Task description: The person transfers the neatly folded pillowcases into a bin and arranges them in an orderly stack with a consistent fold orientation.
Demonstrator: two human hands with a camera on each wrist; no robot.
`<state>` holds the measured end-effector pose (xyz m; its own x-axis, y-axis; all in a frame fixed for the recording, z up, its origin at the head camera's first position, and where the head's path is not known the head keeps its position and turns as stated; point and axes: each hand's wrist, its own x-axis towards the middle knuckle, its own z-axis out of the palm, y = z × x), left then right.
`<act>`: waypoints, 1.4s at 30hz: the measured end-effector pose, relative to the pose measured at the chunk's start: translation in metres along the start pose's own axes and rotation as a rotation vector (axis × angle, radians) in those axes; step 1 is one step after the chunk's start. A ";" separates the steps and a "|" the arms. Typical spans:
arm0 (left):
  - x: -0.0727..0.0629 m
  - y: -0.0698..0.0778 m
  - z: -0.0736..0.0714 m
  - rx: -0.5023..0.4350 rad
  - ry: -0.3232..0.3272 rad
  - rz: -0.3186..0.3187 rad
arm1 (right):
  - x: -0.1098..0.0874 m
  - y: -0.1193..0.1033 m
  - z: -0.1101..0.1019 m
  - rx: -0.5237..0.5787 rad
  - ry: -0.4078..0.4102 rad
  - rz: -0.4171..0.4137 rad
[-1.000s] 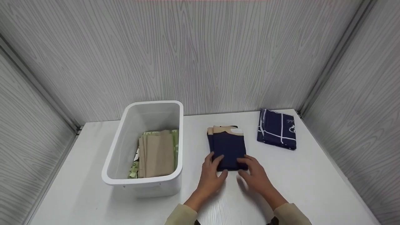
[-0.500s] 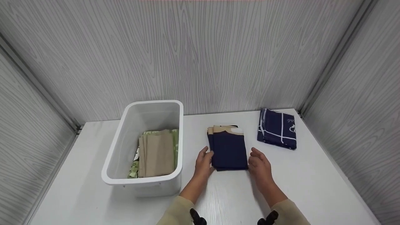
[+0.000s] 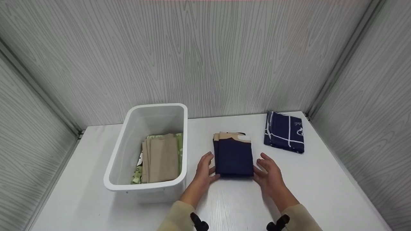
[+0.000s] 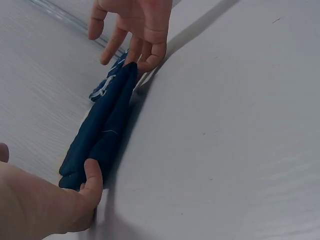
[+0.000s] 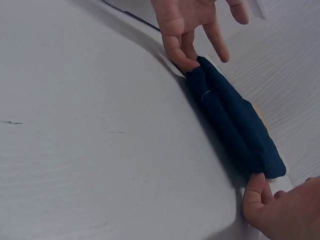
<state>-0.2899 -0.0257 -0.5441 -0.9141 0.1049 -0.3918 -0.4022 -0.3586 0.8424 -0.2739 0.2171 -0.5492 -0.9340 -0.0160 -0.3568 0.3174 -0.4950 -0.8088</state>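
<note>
A folded navy and beige cloth [image 3: 235,158] lies on the white table, its beige band at the far end. My left hand [image 3: 203,171] pinches its near left corner, with the thumb against the front edge. At the near right corner my right hand [image 3: 271,176] does likewise, upper fingers spread away from the fabric. The left wrist view shows the rounded front fold of the cloth [image 4: 102,130] between both hands. Seen from the right wrist, the left hand [image 5: 187,30] has a thumb and some fingers at the corner; fingertips beneath the cloth are partly hidden.
Left of the cloth stands a white plastic bin [image 3: 114,170] holding folded beige fabric [image 3: 163,158] and green patterned fabric [image 3: 179,144]. Another folded navy cloth with white lines [image 3: 284,131] lies at the back right. Grey wood-grain panels [image 3: 205,57] enclose the table's back and sides.
My hands have moved from the top of the cloth out to its two sides and now hold its near corners. The cloth has shifted slightly toward me.
</note>
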 end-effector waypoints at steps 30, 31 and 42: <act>0.007 -0.001 -0.003 -0.053 -0.073 -0.048 | 0.003 0.000 -0.012 0.000 -0.098 0.043; 0.007 -0.001 -0.003 -0.053 -0.074 -0.050 | 0.003 0.001 -0.012 -0.009 -0.101 0.047; 0.008 0.000 -0.005 -0.064 -0.092 -0.095 | 0.004 0.000 -0.013 0.021 -0.106 0.096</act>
<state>-0.2968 -0.0292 -0.5491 -0.8740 0.2251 -0.4307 -0.4860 -0.4008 0.7766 -0.2755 0.2287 -0.5569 -0.9119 -0.1556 -0.3799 0.4039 -0.5049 -0.7629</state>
